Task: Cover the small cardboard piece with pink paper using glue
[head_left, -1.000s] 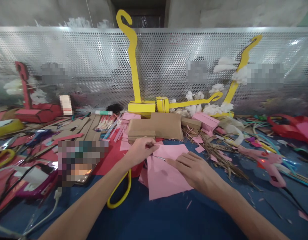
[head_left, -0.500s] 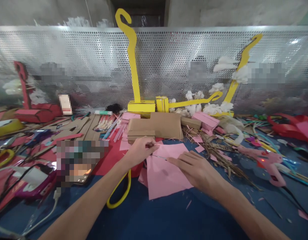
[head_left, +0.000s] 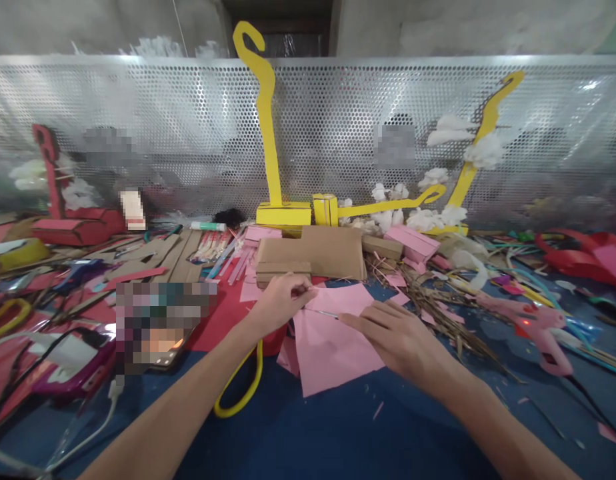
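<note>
Near the middle of the table, my left hand [head_left: 283, 297] is closed in a pinch at the upper left edge of a pink paper sheet [head_left: 333, 357]. Something small and pink shows at its fingertips, too small to make out. Over the sheet's right side, my right hand [head_left: 395, 333] is closed around a thin, pointed metal tool [head_left: 322, 313]. The tool's tip points left, just under my left fingers; its rear end is hidden in my right hand. Below my left wrist lies a yellow loop handle [head_left: 258, 373], its upper part hidden.
Folded cardboard [head_left: 333, 250] and yellow hook-shaped paper pieces [head_left: 268, 133] stand behind my hands, before a perforated metal screen [head_left: 188, 100]. A pink glue gun [head_left: 543, 327] with a lit red light lies right. Dry twigs [head_left: 453, 320] lie between. Left is a phone [head_left: 163, 360].
The pink sheet's lower edge has shifted slightly, and the metal tool and my right hand have moved a little to the right. My left hand keeps its pinch.
</note>
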`<state>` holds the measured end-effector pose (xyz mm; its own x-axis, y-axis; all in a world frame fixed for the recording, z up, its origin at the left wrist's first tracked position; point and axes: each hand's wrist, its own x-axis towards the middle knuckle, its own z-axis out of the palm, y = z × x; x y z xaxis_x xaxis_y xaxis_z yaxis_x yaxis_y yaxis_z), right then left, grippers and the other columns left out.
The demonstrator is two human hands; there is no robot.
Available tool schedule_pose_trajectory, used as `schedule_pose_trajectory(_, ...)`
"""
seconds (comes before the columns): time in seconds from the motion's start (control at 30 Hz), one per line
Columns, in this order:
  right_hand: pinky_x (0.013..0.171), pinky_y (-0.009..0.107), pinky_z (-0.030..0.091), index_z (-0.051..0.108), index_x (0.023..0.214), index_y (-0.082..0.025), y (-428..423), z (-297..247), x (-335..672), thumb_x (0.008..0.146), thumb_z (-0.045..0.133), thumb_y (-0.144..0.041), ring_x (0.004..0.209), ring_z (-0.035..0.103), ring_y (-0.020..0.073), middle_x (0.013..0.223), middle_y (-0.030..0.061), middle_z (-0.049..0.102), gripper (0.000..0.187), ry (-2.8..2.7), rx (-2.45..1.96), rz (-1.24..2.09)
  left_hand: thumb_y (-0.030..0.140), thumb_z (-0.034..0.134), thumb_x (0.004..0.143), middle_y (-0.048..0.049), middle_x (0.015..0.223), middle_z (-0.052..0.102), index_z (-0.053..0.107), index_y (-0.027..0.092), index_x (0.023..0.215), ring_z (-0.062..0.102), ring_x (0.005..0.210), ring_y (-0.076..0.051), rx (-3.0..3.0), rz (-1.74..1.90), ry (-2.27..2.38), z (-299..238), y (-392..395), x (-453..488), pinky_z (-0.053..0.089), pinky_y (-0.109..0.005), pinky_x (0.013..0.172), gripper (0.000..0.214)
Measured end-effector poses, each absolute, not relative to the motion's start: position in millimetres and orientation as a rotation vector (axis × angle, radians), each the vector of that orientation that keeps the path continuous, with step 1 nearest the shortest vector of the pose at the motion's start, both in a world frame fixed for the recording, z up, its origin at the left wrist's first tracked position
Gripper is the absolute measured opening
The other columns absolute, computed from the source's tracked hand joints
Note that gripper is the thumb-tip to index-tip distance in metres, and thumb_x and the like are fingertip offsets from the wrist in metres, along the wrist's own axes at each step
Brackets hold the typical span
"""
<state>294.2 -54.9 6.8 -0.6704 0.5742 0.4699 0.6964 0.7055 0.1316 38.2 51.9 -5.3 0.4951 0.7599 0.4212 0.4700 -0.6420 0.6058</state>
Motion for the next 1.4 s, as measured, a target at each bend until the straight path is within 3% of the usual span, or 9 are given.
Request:
schedule_pose_trajectory(0.3, 0.072, 0.035, 0.039, 0.057, 0.135, -0.020, -54.2, 5.4, 292.9, 0.098, 0.041, -0.001, 0.082, 0.058, 0.0217, 0.089, 0.0052, 0.064, 0.044, -2.542, -1.010, -0.440, 0.036, 0.060, 0.095, -0.0007, 0.079, 0.071, 0.069, 0.020, 0.081, 0.061, 0.076, -0.017, 2.354, 0.965, 1.050, -3.7, 52.3, 39.0, 0.042, -0.029, 0.070, 0.023)
schedule_pose_trajectory(0.73, 0.078, 0.036, 0.039, 0.054, 0.136, -0.022, -53.4, 7.1, 298.5, 0.099, 0.040, -0.001, 0.091, 0.060, 0.0218, 0.096, 0.0065, 0.067, 0.045, -2.549, -1.045, -0.353, 0.034, 0.061, 0.096, -0.0004, 0.076, 0.069, 0.067, 0.020, 0.079, 0.060, 0.079, -0.017, 2.373, 0.975, 1.017, -1.5, 47.7, 41.4, 0.042, -0.029, 0.072, 0.023)
schedule_pose_trajectory(1.2, 0.077, 0.037, 0.036, 0.054, 0.139, -0.024, -56.5, 7.1, 305.9, 0.091, 0.041, 0.006, 0.091, 0.058, 0.0234, 0.099, 0.0070, 0.066, 0.058, -2.575, -1.117, -0.504, 0.033, 0.058, 0.096, -0.0011, 0.082, 0.072, 0.069, 0.021, 0.085, 0.064, 0.077, -0.017, 2.319, 1.062, 1.099, -4.1, 53.2, 36.6, 0.044, -0.029, 0.071, 0.019)
schedule_pose_trajectory(1.4, 0.079, 0.036, 0.044, 0.058, 0.136, -0.023, -59.5, 16.5, 306.6, 0.100, 0.044, -0.007, 0.090, 0.061, 0.0217, 0.100, 0.0069, 0.068, 0.041, -2.444, -1.116, -0.276, 0.035, 0.055, 0.097, -0.0001, 0.070, 0.068, 0.066, 0.020, 0.082, 0.062, 0.066, -0.016, 2.268, 1.080, 1.141, -3.9, 53.8, 35.0, 0.043, -0.027, 0.063, 0.025)
